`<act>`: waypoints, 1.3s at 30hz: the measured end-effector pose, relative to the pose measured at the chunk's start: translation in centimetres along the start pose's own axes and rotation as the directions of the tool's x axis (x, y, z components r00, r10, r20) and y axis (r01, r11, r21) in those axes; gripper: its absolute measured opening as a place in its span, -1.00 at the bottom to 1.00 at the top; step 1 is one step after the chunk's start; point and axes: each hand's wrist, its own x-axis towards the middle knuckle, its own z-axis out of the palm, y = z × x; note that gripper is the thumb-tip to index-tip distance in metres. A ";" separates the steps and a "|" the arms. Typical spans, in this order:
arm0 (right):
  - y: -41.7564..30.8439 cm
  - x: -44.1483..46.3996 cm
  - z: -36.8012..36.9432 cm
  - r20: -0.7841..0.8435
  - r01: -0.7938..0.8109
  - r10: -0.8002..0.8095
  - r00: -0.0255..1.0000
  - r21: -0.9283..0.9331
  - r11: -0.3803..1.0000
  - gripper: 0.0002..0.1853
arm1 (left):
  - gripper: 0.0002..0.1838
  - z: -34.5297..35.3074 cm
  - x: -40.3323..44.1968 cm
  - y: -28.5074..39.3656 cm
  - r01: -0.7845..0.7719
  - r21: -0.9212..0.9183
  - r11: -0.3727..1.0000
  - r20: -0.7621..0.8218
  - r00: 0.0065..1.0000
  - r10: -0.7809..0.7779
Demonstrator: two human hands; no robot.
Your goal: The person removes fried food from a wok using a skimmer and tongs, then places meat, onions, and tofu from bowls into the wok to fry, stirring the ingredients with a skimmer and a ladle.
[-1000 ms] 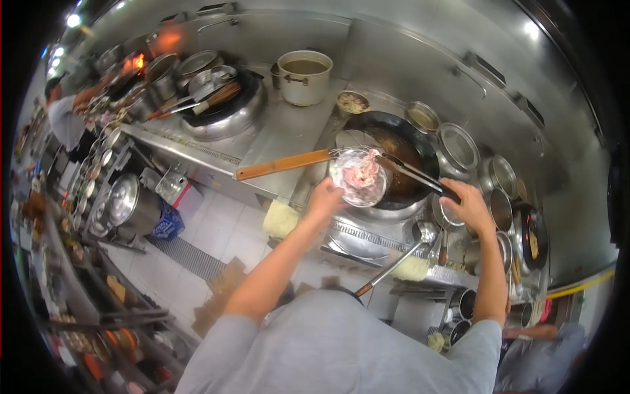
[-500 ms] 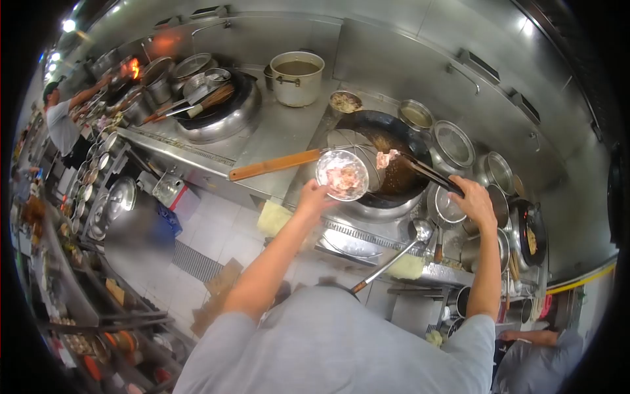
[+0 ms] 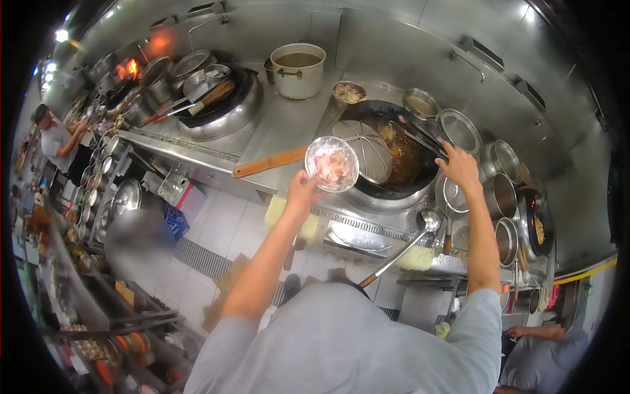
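Tongs have swung to the far side of the wok vs. prev. frame; we grip them in the R hand, and pinch the bowl of pink pieces in the L hand, near the strainer. Step (our judgement): bowl-to-wok transfer; another pick calls for tongs at bowl. Steel tabletop carries stockpot; tiled floor below.

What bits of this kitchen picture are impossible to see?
All in the head view:
Where the wooden handle meets the strainer: the bowl hides it.
Some of the left hand: hidden beneath the bowl.
Behind the grey smudge, lower left: too blurred.
Person, lower right: partly cut off by the bottom edge.
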 end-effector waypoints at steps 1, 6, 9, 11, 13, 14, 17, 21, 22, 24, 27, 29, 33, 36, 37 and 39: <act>-0.6 -0.9 -2.0 -0.033 0.158 -0.156 0.987 0.079 0.984 -0.50 | -0.79 0.0 0.3 0.2 -0.048 0.017 0.999 0.006 0.999 0.048; -4.3 -3.4 -6.2 -0.044 0.433 -0.431 0.901 0.156 0.888 -0.48 | -0.78 1.9 0.6 0.7 -0.416 0.201 0.887 0.086 0.909 0.407; -4.0 -2.9 -6.4 -0.008 0.466 -0.474 0.881 0.194 0.863 -0.54 | -0.79 2.1 0.9 0.4 -0.422 0.240 0.874 0.108 0.907 0.408; -2.1 -2.9 -6.7 -0.068 0.439 -0.436 0.898 0.222 0.871 -0.54 | -0.79 1.3 1.1 0.1 -0.289 0.152 0.945 0.100 0.956 0.276; 0.1 -3.2 -7.2 -0.122 0.376 -0.357 0.926 0.253 0.891 -0.52 | -0.80 0.1 1.1 -0.6 -0.149 0.055 0.987 0.089 0.986 0.144; 1.1 -3.3 -7.1 -0.120 0.383 -0.364 0.924 0.249 0.890 -0.52 | -0.80 -0.5 1.0 -1.1 -0.091 0.027 0.995 0.071 0.994 0.089; 1.9 -4.3 -7.8 -0.051 0.278 -0.278 0.959 0.333 0.901 -0.49 | -0.80 -0.8 0.4 -1.4 -0.009 -0.026 1.000 0.056 0.998 0.011; 0.4 -5.3 -7.0 -0.069 0.351 -0.352 0.934 0.374 0.859 -0.48 | -0.85 -0.7 -0.4 -0.9 0.033 -0.079 0.996 0.063 0.998 -0.028; 0.1 -5.3 -6.8 -0.068 0.352 -0.354 0.933 0.379 0.856 -0.48 | -0.85 -1.0 -0.4 -0.6 0.033 -0.075 0.997 0.058 0.998 -0.029; 0.8 -6.9 -6.5 -0.098 0.293 -0.279 0.955 0.444 0.847 -0.47 | -0.90 -1.2 -0.6 -0.4 0.005 -0.074 0.997 -0.004 1.000 -0.005; 3.6 -11.5 -4.6 -0.113 0.093 -0.035 0.993 0.572 0.815 -0.50 | -0.89 -3.1 -2.0 0.9 -0.099 -0.024 0.995 0.025 0.995 0.100; 5.1 -15.0 -0.6 -0.167 -0.007 0.146 0.975 0.636 0.772 -0.51 | -0.93 -4.3 -3.3 2.1 -0.159 -0.002 0.987 0.020 0.987 0.159; 1.3 -22.7 12.5 -0.060 -0.430 0.564 0.823 0.583 0.689 -0.40 | -0.93 -4.2 -5.6 4.0 -0.173 0.035 0.984 -0.061 0.983 0.175; -0.6 -24.6 19.8 0.481 -0.491 0.383 0.788 0.116 0.864 -0.32 | -0.92 -3.2 -5.7 3.9 -0.180 0.022 0.983 -0.078 0.980 0.182; -0.5 -25.4 21.1 0.468 -0.520 0.418 0.779 0.109 0.847 -0.29 | -0.92 -3.3 -6.0 3.6 -0.163 0.028 0.986 -0.071 0.984 0.165; 0.6 -24.5 21.5 0.439 -0.534 0.441 0.783 0.111 0.838 -0.25 | -0.90 -3.3 -5.5 3.9 -0.122 0.064 0.990 -0.048 0.991 0.125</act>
